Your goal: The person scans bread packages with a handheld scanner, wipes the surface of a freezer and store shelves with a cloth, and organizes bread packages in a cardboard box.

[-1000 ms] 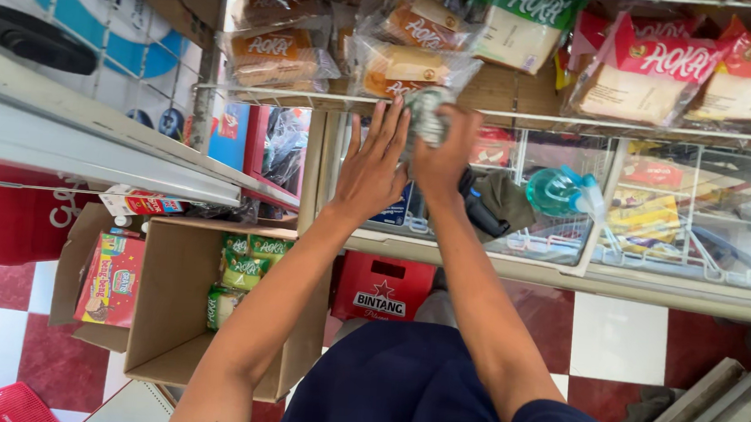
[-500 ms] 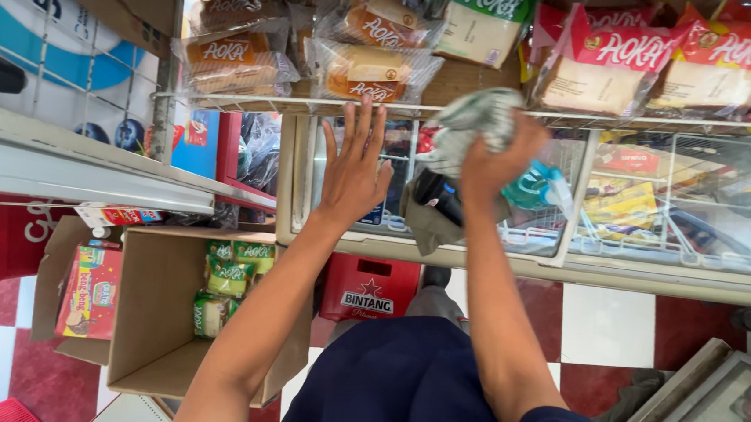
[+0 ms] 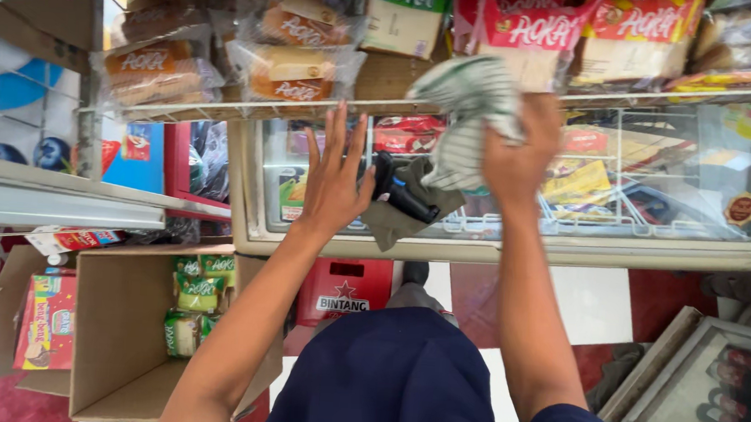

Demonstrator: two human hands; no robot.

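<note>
My right hand (image 3: pixel 516 159) grips a bunched green-and-white striped cloth (image 3: pixel 469 112) and holds it up against the front of the wire shelf (image 3: pixel 224 108), above the glass lid of a chest freezer (image 3: pixel 660 178). My left hand (image 3: pixel 334 177) lies flat with fingers spread on the freezer glass, just left of a black object (image 3: pixel 403 195) resting on an olive cloth (image 3: pixel 392 225). Packaged buns and cakes in clear and red wrappers (image 3: pixel 293 69) fill the wire shelf above both hands.
An open cardboard box (image 3: pixel 111 342) with green snack packs (image 3: pixel 193 300) stands on the floor at left, a red crate (image 3: pixel 348 293) beside it. A glass-fronted case of bottles (image 3: pixel 723 403) sits at lower right. A white counter edge (image 3: pixel 59 202) juts in from the left.
My right hand has lifted the striped cloth up and to the right, from the freezer glass to the shelf edge. My left hand stays flat on the glass.
</note>
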